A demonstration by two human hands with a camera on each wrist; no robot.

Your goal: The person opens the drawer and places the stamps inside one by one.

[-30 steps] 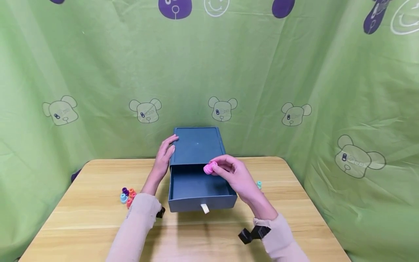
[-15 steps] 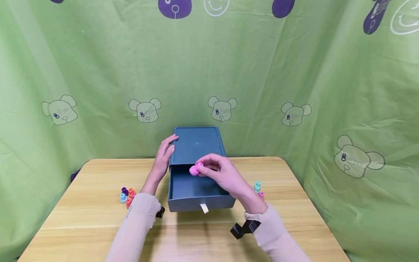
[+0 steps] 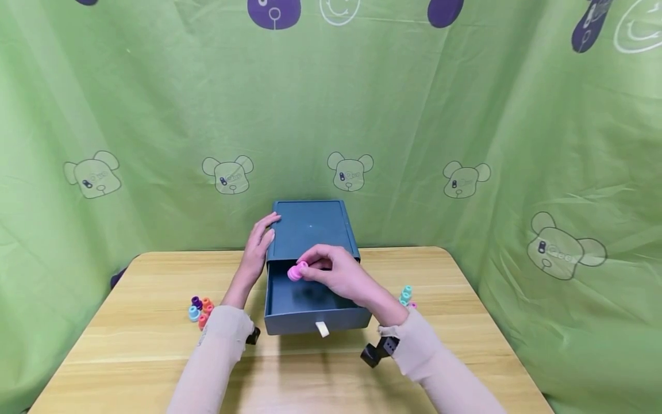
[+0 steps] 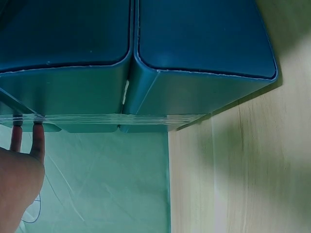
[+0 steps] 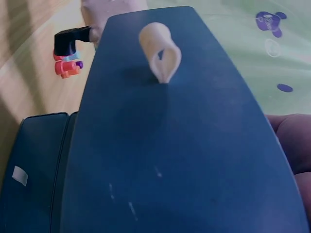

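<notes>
A dark blue drawer box (image 3: 310, 227) stands on the table with its upper drawer (image 3: 316, 323) pulled out towards me. My left hand (image 3: 253, 248) rests against the box's left side, fingertips at its top edge; in the left wrist view two of its fingers (image 4: 38, 141) touch the wall. Between thumb and fingers my right hand (image 3: 338, 276) pinches a small pink ridged toy peg (image 3: 297, 271) above the drawer's inside. The right wrist view shows the drawer front (image 5: 165, 145) with a white loop tab (image 5: 163, 51); the peg is hidden there.
Several purple, orange, red and light blue pegs (image 3: 201, 312) stand on the wooden table (image 3: 129, 345) at left. Teal pegs (image 3: 405, 294) and a partly covered pink one stand at right. A green printed curtain (image 3: 289, 115) hangs close behind.
My right hand has carried the pink peg leftward over the open drawer, and the pegs at right have come into view. The left hand keeps its place on the box.
</notes>
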